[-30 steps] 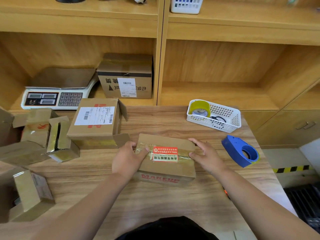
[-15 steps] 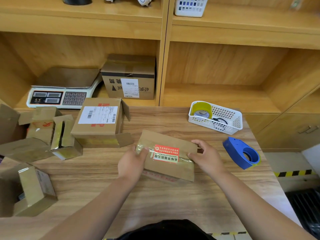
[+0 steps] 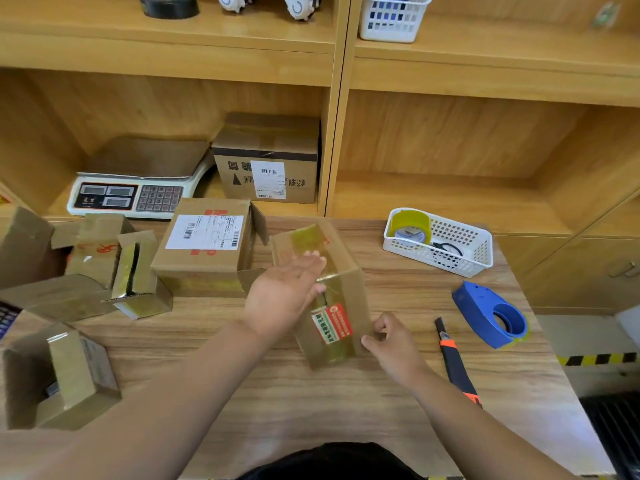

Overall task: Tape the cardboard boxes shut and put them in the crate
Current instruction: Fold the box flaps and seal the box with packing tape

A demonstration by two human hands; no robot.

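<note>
A small cardboard box (image 3: 341,271) with a red and green sticker and shiny old tape is tipped up and turned lengthwise in the middle of the wooden table (image 3: 311,393). My left hand (image 3: 284,296) lies flat with straight fingers against its left side. My right hand (image 3: 391,344) pinches its near right corner. A blue tape dispenser (image 3: 491,315) lies to the right. A yellow tape roll (image 3: 410,226) stands in a white basket (image 3: 481,252). No crate is in view.
A larger labelled box (image 3: 204,244) with an open flap sits just left of my hands. Several open or flattened boxes (image 3: 131,275) crowd the table's left side. An orange-black utility knife (image 3: 453,362) lies right of my right arm. A scale (image 3: 138,188) and another box (image 3: 266,161) occupy the shelf behind.
The small box went from lying flat and sideways to tipped up and rotated lengthwise. My left hand moved onto its side with fingers straight; my right hand shifted to its near corner.
</note>
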